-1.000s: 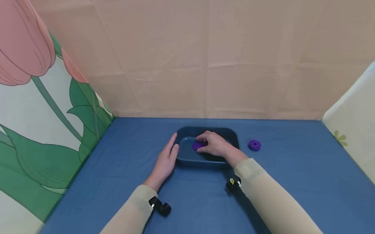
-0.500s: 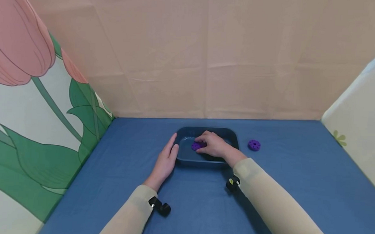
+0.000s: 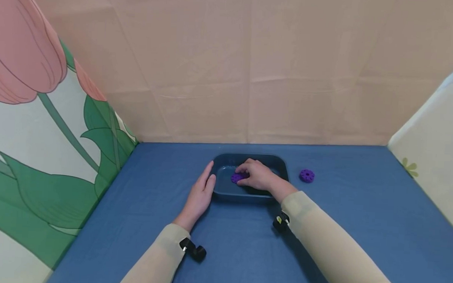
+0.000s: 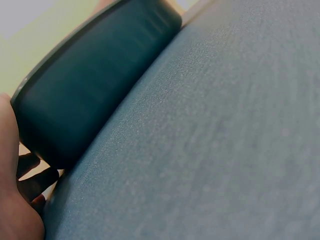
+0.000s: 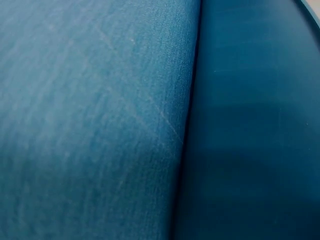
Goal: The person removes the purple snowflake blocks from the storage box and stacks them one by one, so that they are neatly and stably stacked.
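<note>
A dark blue rectangular tray (image 3: 246, 198) stands on the blue tabletop. My left hand (image 3: 200, 195) rests against the tray's left side with its fingers straight; in the left wrist view the thumb and fingers (image 4: 40, 182) touch the tray's outer wall (image 4: 90, 80). Inside the tray, my right hand (image 3: 260, 175) pinches a purple, round, notched disc (image 3: 237, 178) between thumb and fingers, which cover its right part. A second purple notched disc (image 3: 307, 176), with a hole in its middle, lies on the table to the right of the tray. Only the tray's outer wall (image 5: 250, 125) shows in the right wrist view.
The blue table (image 3: 340, 231) is bounded by a beige cloth wall (image 3: 252, 75) at the back. A panel with printed tulips (image 3: 64, 193) stands on the left, and a pale panel (image 3: 439, 146) stands on the right.
</note>
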The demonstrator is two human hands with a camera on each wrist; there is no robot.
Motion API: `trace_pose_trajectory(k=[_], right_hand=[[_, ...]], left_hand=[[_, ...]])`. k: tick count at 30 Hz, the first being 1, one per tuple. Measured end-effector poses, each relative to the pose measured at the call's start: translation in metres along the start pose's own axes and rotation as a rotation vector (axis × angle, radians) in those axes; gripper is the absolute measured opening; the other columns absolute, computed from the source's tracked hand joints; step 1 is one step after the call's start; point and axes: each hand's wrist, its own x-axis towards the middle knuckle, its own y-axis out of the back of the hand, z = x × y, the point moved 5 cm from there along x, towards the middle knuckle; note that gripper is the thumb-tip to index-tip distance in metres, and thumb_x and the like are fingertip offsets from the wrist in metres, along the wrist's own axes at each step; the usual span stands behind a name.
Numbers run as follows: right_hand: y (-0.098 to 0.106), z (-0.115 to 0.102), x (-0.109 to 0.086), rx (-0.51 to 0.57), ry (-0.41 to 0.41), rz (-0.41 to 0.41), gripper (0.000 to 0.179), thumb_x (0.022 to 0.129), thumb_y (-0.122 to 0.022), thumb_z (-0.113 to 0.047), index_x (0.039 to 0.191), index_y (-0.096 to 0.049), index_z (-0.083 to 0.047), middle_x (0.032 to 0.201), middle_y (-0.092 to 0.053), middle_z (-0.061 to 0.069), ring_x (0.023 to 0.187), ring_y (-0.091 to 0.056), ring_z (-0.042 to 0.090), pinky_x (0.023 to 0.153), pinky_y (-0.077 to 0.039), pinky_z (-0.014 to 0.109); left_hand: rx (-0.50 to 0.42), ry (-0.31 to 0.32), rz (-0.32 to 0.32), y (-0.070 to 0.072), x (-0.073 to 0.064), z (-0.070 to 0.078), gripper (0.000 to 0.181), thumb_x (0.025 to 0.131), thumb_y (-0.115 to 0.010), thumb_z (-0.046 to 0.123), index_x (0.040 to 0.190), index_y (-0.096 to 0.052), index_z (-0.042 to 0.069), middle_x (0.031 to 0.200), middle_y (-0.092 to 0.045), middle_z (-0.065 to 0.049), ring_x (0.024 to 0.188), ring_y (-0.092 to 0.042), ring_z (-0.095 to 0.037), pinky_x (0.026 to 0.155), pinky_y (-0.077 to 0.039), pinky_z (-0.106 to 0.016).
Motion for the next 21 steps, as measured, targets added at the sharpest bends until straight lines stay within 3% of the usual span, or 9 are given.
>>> trace_pose_trajectory(k=[13,21], right_hand=[[0.0,0.0015,0.0017,0.0,0.001,0.01,0.039,0.084,-0.078,-0.036,0.115,-0.071,-0.014,0.112,-0.061,0.005,0.101,-0.055,0.022,0.093,-0.047,0.042],[0.0025,0.0053,0.0041,0.083,-0.055,0.03,0.039,0.085,-0.077,-0.034,0.116,-0.068,-0.012,0.107,-0.066,0.004,0.099,-0.06,0.019,0.092,-0.049,0.04]], left_hand=[[0.012,0.013,0.008,0.0001,0.0002,-0.0008,0.05,0.105,-0.035,0.044,0.154,-0.024,0.039,0.155,-0.026,0.019,0.142,-0.025,-0.011,0.114,-0.025,-0.046],[0.011,0.015,0.015,0.0,0.0007,-0.0001,0.047,0.105,-0.036,0.044,0.149,-0.022,0.052,0.154,-0.026,0.02,0.142,-0.026,-0.01,0.114,-0.026,-0.046]])
